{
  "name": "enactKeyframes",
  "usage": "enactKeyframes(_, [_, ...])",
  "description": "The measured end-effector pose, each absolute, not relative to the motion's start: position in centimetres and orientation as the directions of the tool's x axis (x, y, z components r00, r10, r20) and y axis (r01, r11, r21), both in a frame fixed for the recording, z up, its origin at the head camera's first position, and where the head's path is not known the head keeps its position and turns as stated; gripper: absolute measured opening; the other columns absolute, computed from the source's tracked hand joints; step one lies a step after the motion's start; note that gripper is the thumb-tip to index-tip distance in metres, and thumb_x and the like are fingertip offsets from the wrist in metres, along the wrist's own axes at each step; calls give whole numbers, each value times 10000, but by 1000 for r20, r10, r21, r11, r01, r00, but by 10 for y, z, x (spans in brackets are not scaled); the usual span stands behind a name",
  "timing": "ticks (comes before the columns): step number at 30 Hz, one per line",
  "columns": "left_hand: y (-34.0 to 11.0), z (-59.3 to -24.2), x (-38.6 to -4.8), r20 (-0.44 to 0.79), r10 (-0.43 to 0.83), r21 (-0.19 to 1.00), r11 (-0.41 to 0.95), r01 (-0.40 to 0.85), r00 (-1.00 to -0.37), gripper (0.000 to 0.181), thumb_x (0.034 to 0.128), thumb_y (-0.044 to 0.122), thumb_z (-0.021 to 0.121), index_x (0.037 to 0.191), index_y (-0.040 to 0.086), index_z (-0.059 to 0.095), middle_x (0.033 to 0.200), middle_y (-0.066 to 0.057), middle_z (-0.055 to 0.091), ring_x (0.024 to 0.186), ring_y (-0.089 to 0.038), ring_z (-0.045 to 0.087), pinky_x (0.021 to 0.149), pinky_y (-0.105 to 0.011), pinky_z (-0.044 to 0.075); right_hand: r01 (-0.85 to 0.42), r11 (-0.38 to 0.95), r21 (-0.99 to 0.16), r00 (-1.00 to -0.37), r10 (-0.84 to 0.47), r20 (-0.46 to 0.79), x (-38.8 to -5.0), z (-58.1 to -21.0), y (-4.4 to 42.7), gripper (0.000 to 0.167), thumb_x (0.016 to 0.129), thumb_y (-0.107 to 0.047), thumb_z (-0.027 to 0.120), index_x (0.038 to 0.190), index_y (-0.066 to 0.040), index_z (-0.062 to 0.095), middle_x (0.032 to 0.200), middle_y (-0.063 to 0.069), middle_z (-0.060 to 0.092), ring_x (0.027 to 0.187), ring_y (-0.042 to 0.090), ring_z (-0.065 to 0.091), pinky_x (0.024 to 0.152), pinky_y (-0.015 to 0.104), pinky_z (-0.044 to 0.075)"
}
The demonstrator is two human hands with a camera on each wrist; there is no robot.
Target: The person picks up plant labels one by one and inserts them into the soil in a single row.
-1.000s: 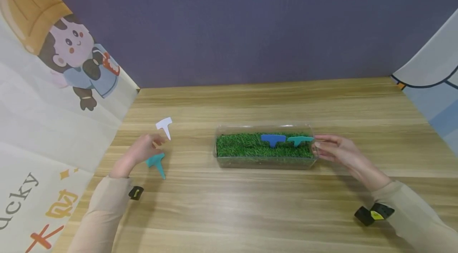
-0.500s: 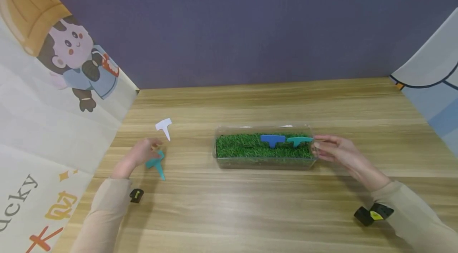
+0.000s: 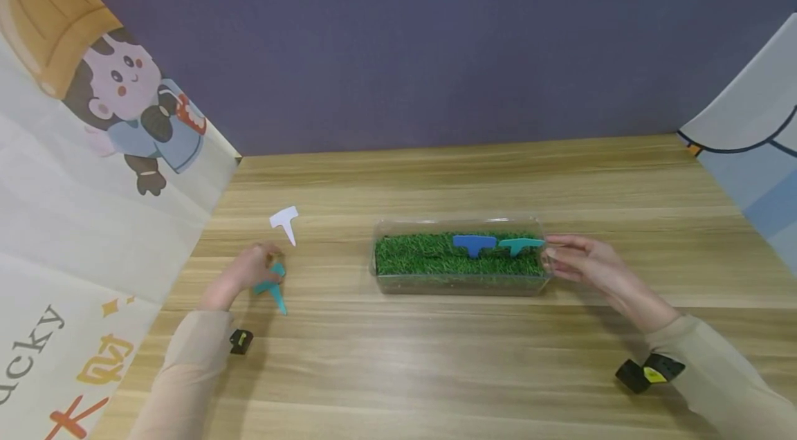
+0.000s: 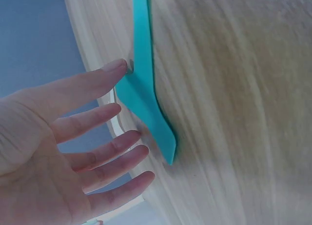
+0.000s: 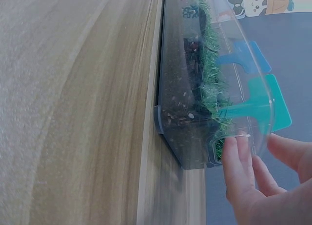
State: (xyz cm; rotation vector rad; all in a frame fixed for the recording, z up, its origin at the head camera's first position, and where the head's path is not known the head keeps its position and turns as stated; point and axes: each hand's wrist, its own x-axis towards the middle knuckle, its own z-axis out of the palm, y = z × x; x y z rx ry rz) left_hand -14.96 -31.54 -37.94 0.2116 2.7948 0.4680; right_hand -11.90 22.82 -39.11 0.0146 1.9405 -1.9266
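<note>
A teal T-shaped plant label [image 3: 272,286] lies on the wooden table at the left, partly hidden by my left hand [image 3: 241,275] in the head view. In the left wrist view, the thumb tip [image 4: 116,65] is at the edge of the teal label [image 4: 141,95], with loosely spread fingers beside it. My right hand [image 3: 588,261] touches the right end of a clear planter box [image 3: 461,285] with straight fingertips [image 5: 236,152]. Green artificial grass [image 3: 417,253] fills the box. A blue label [image 3: 474,245] and another teal label [image 3: 520,245] stand upright in its right half.
A white T-shaped label [image 3: 285,221] lies beyond my left hand. The wooden table [image 3: 398,357] runs back to a dark blue wall panel [image 3: 436,46]. A white printed sheet with a cartoon figure [image 3: 133,73] borders the left side.
My left hand has lowered slightly toward me and onto the head of the teal label. My right hand, the box and its labels stay in place.
</note>
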Motion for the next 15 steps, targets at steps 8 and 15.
enactKeyframes(8, [-315, -382, -148, -277, 176, 310, 947, 85, -945, 561, 691, 91, 714, 1146, -129, 470, 977, -266, 509, 887, -377, 506, 735, -463, 465, 283, 47, -958, -918, -276, -285, -118, -391, 228, 651, 853, -185, 586, 1311, 114, 233, 936, -40, 639, 878, 114, 614, 802, 235, 478])
enactKeyframes(15, [-315, -380, -146, -284, 146, 336, 941, 45, -948, 557, 691, 85, 716, 1142, -129, 468, 952, -258, 506, 864, -363, 502, 718, -450, 461, 296, 17, -955, -917, -276, -289, -118, -390, 228, 624, 839, -181, 605, 1302, 87, 284, 926, -33, 645, 870, 117, 617, 798, 238, 480])
